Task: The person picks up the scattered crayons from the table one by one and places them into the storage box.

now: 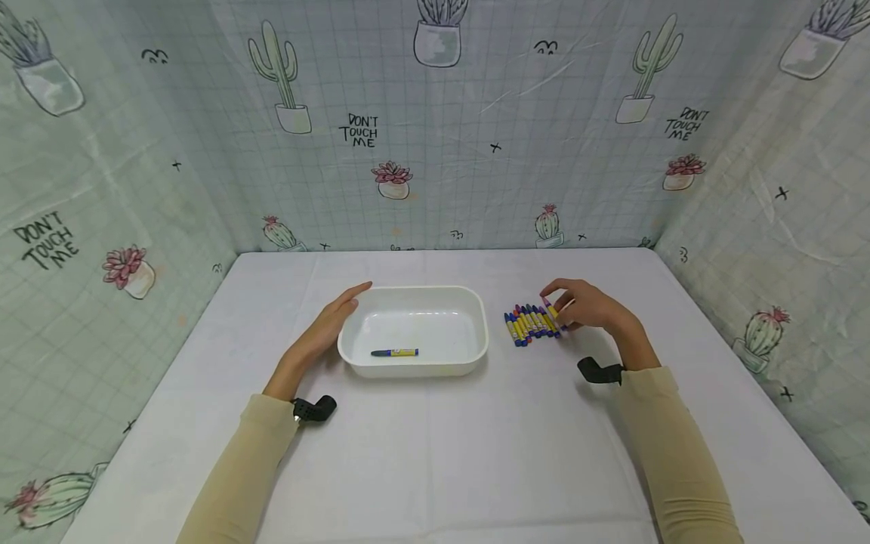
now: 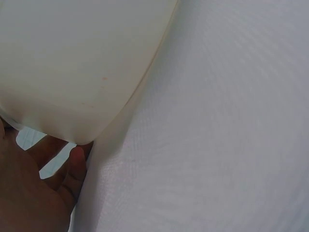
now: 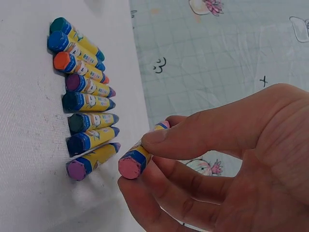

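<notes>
A pink crayon (image 3: 131, 167) with a yellow and blue wrapper is pinched between the thumb and fingers of my right hand (image 1: 587, 304). Just left of that hand, several crayons (image 1: 523, 330) lie side by side in a row on the table; the right wrist view shows a purple crayon (image 3: 91, 162) closest to the held one. My left hand (image 1: 324, 326) rests against the left end of a white tray (image 1: 412, 371), fingers extended along its side. Inside the tray, near its front wall, lies one dark-tipped crayon (image 1: 395, 353).
A white cloth covers the table (image 1: 435, 453). Fabric walls printed with cacti (image 1: 292, 75) stand along the back and both sides. Black wrist cameras (image 1: 315, 409) sit on both wrists, close over the table.
</notes>
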Demonstrator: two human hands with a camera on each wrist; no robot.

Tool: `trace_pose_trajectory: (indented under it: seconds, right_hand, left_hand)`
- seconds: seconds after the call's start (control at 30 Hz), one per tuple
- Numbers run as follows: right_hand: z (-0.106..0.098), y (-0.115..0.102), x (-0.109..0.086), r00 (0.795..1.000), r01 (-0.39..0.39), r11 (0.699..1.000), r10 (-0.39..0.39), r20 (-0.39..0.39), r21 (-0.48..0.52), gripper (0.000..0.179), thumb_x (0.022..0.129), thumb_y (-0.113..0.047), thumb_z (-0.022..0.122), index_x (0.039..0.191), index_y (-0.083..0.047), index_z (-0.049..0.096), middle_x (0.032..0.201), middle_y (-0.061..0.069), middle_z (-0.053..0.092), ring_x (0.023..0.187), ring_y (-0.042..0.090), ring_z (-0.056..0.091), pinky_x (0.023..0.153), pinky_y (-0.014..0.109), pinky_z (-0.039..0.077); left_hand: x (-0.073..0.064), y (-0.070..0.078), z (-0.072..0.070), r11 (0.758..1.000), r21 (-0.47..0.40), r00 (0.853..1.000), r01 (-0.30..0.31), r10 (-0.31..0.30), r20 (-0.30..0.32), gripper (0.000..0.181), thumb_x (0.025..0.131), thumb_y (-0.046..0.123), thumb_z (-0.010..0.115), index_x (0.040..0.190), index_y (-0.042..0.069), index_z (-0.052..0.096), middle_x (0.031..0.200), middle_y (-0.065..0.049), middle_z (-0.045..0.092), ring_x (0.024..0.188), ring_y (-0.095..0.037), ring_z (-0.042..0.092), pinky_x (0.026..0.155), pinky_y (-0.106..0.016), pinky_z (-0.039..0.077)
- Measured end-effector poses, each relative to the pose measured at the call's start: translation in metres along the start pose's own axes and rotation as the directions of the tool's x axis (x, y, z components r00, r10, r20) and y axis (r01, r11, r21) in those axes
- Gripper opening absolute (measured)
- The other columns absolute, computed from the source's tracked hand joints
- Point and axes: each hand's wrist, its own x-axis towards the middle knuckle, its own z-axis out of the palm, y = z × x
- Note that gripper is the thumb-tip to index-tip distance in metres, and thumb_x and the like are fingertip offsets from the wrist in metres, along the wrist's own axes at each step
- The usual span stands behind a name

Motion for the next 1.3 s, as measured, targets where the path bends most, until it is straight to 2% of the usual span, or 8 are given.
trace_pose_trajectory:
  seconds: [0.17, 0.43, 0.67, 0.9, 1.0, 1.3]
  right_hand:
    - [-0.001, -0.007, -0.001, 1.000, 0.020, 1.000, -0.020, 0.011, 0.004, 0.057, 0.093, -0.001, 0.062, 0.148, -0.001, 0.047, 0.131, 0.033, 0.059, 0.106, 0.036, 0.068, 0.087, 0.047, 0.064]
    - [-0.002, -0.016, 0.008, 1.000, 0.028, 0.999, -0.027, 0.015, -0.021, 0.057, 0.093, 0.000, 0.063, 0.147, -0.002, 0.049, 0.131, 0.031, 0.059, 0.102, 0.033, 0.069, 0.085, 0.044, 0.064]
    - [-0.005, -0.033, 0.013, 0.999, 0.040, 0.998, -0.039, 0.021, -0.048, 0.056, 0.093, 0.003, 0.062, 0.147, -0.004, 0.050, 0.132, 0.030, 0.058, 0.106, 0.036, 0.067, 0.085, 0.044, 0.064]
    - [-0.004, -0.052, 0.013, 0.995, 0.094, 0.993, -0.092, 0.025, -0.070, 0.053, 0.092, 0.006, 0.060, 0.143, -0.004, 0.053, 0.127, 0.030, 0.060, 0.099, 0.035, 0.069, 0.087, 0.049, 0.064]
    - [-0.004, -0.057, 0.014, 0.995, 0.093, 0.994, -0.091, 0.034, -0.065, 0.053, 0.092, 0.005, 0.058, 0.143, -0.006, 0.053, 0.129, 0.030, 0.060, 0.101, 0.036, 0.068, 0.088, 0.049, 0.063]
    - [-0.001, -0.076, 0.021, 0.992, 0.124, 0.988, -0.120, 0.044, -0.097, 0.052, 0.092, 0.004, 0.062, 0.142, -0.009, 0.055, 0.129, 0.030, 0.062, 0.103, 0.040, 0.069, 0.085, 0.046, 0.064]
  left_hand:
    - [0.001, -0.001, -0.002, 1.000, -0.009, 1.000, 0.011, -0.011, 0.001, 0.050, 0.114, 0.036, 0.029, 0.164, 0.030, 0.031, 0.170, -0.004, 0.030, 0.158, -0.031, 0.027, 0.128, -0.061, 0.019]
    - [0.002, -0.001, -0.002, 1.000, -0.015, 1.000, 0.020, -0.020, 0.003, 0.049, 0.114, 0.038, 0.030, 0.163, 0.033, 0.032, 0.171, 0.000, 0.029, 0.159, -0.029, 0.024, 0.129, -0.061, 0.016]
    - [0.002, -0.002, -0.002, 1.000, 0.003, 1.000, 0.020, -0.020, -0.004, 0.049, 0.114, 0.038, 0.029, 0.163, 0.033, 0.032, 0.171, -0.001, 0.029, 0.159, -0.030, 0.024, 0.129, -0.061, 0.017]
    - [0.002, -0.002, -0.002, 1.000, -0.009, 1.000, 0.025, -0.025, -0.007, 0.048, 0.114, 0.035, 0.030, 0.162, 0.034, 0.033, 0.171, 0.001, 0.030, 0.160, -0.027, 0.023, 0.129, -0.060, 0.016]
    - [0.002, -0.002, -0.002, 1.000, 0.000, 1.000, 0.030, -0.030, -0.008, 0.049, 0.114, 0.035, 0.030, 0.163, 0.033, 0.032, 0.171, 0.000, 0.029, 0.160, -0.028, 0.022, 0.130, -0.060, 0.014]
    - [0.001, -0.002, -0.002, 0.999, 0.004, 0.999, 0.051, -0.051, -0.010, 0.049, 0.114, 0.037, 0.030, 0.162, 0.036, 0.033, 0.171, 0.001, 0.029, 0.160, -0.028, 0.022, 0.130, -0.060, 0.014]
